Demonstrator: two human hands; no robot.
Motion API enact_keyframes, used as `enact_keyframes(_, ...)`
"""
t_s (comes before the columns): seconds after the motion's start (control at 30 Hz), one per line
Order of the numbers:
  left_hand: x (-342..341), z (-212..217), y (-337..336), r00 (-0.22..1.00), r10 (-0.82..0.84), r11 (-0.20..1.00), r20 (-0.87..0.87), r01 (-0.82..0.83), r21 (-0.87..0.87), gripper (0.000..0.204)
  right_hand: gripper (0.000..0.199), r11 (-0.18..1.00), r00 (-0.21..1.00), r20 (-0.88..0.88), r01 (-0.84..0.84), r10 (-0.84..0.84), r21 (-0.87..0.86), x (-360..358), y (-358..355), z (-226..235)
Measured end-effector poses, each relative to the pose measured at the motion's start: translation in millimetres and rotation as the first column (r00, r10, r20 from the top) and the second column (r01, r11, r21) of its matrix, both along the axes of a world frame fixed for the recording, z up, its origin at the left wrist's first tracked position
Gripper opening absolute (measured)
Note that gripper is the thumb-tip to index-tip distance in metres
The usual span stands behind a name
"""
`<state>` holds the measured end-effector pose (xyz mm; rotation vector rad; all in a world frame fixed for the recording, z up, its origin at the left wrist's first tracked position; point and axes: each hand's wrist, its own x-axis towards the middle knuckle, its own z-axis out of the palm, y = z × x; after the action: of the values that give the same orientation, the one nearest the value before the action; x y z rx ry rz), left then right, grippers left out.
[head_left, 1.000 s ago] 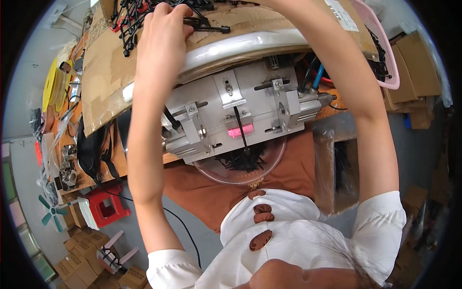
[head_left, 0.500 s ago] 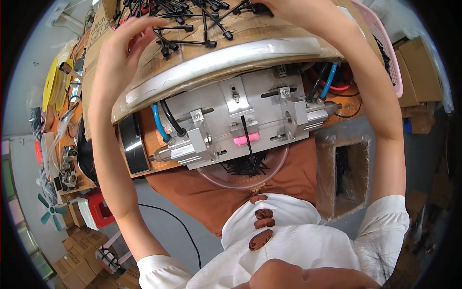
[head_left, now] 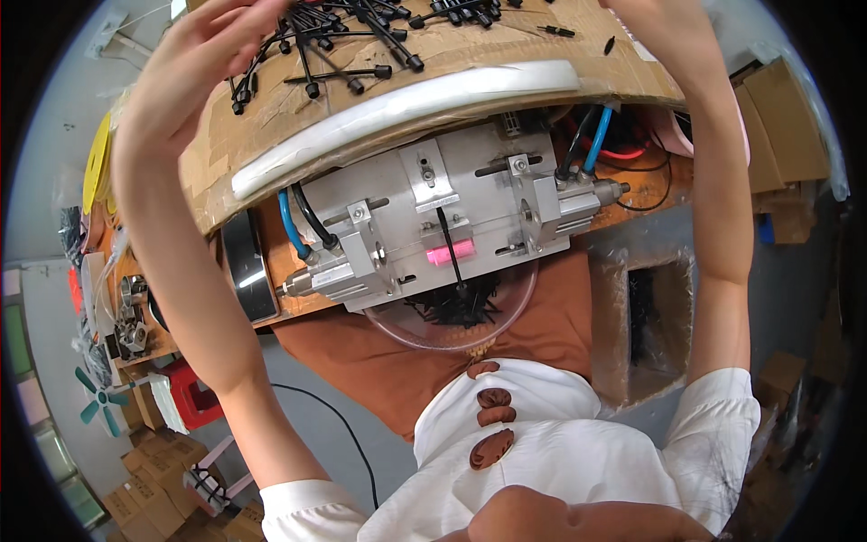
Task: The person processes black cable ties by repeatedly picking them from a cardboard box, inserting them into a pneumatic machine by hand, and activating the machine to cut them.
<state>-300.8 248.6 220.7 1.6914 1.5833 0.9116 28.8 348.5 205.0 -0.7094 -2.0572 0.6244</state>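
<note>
Closest to the camera, at the bottom, is the person's white shirt [head_left: 578,452] with brown buttons, and past it an orange-brown cloth [head_left: 361,361] hanging off the bench edge. Sitting on that is a clear round bowl [head_left: 452,312] with a clump of small black bits in it, half tucked under a grey metal machine [head_left: 442,226]. That machine has blue hoses, black hoses and a pink block on its front, with one thin black pin [head_left: 449,248] standing in it, long axis running straight toward and away from the person.

Further out is a cardboard tray [head_left: 433,90] with a white foam strip along its near rim, covered in loose black pins [head_left: 343,45]. They lie every which way, no common direction, most with a knobby head at one end.

Left hand [head_left: 194,68] is over the left part of the pile, fingers curled down into the pins; looks like it's pinching some, but I can't tell exactly what's between the fingers. Right hand [head_left: 664,27] is at the tray's far right and mostly cut off by the top edge, so its grip can't be made out at all.

Off left, a cluttered shelf [head_left: 126,316] and a small teal fan [head_left: 99,402] are pretty warped by the lens.
</note>
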Motion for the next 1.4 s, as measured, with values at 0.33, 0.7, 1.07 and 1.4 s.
enact_keyframes(0.33,165.8,-133.0,-175.7,0.898,0.264,0.895,-0.352,-0.092,0.436,0.061,0.033,0.832,0.876,-0.467,-0.348,0.124,-0.432,38.4,-42.1,-52.5)
enact_keyframes(0.7,208.4,-188.6,-172.3,0.79,0.241,0.958,-0.564,-0.101,0.269,0.071,0.026,0.866,0.855,-0.505,-0.337,0.118,-0.369,32.7,-82.0,-50.3)
enact_keyframes(1.07,173.4,-140.9,-152.0,0.846,0.208,0.933,-0.492,-0.021,0.359,0.069,0.061,0.993,0.994,0.001,-0.11,0.11,0.043,17.5,-189.0,-143.1)
enact_keyframes(1.4,75.7,-78.6,-7.0,0.782,0.28,0.924,-0.556,-0.063,0.377,0.021,0.063,0.994,0.981,0.17,-0.098,0.09,0.039,-9.8,-202.6,-191.0)
